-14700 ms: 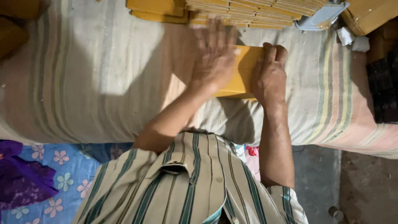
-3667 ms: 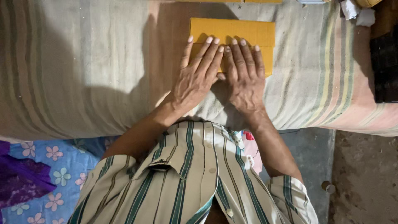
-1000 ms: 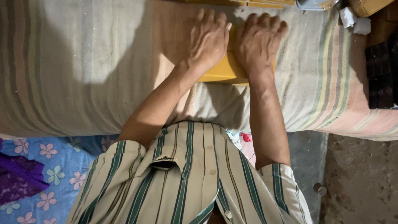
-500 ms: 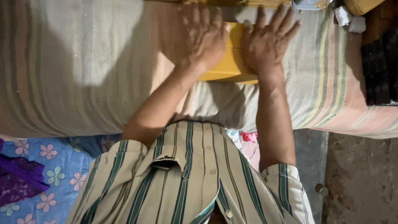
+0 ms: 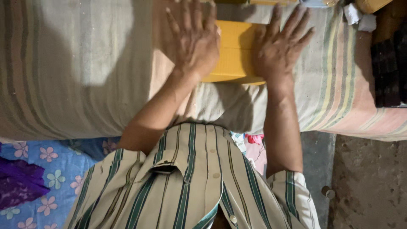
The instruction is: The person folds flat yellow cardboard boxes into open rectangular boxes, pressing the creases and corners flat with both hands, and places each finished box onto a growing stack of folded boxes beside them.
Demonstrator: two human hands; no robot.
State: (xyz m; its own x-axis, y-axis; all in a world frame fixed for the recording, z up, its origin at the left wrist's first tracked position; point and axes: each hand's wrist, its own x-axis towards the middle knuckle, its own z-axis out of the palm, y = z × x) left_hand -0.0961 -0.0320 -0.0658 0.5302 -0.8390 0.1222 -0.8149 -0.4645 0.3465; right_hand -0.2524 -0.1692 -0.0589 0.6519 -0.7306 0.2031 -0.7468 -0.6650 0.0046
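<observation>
Both hands lie flat and open, fingers spread, pressing down on a flat yellow folded paper piece (image 5: pixel 235 53) that rests on a striped cloth-covered surface (image 5: pixel 76 72). The left hand (image 5: pixel 193 40) covers the left part of the yellow piece, palm down, its fingers pointing to the far side. The right hand (image 5: pixel 280 48) covers the right edge of it, fingers fanned out toward the far right, some of them reaching past the paper onto the cloth. Neither hand grips anything; both simply press from above. Between the two hands a bare strip of the yellow paper shows, with its near edge just past the wrists.

The cloth has pale beige, grey-green and pink stripes and curves down over the near edge. At the far edge, just beyond the fingertips, lies a stack of more yellow pieces (image 5: pixel 254 2), mostly cut off by the frame. At the far right sits a crumpled white scrap (image 5: pixel 354 15) and, nearer, a dark checked fabric (image 5: pixel 390 68). Near the viewer is a striped collared shirt (image 5: pixel 190 186) in cream and green. At the near left lies a blue flower-printed cloth (image 5: pixel 55 178) with a purple fabric (image 5: pixel 17 182) on it, and at the near right a rough grey floor (image 5: pixel 369 182).
</observation>
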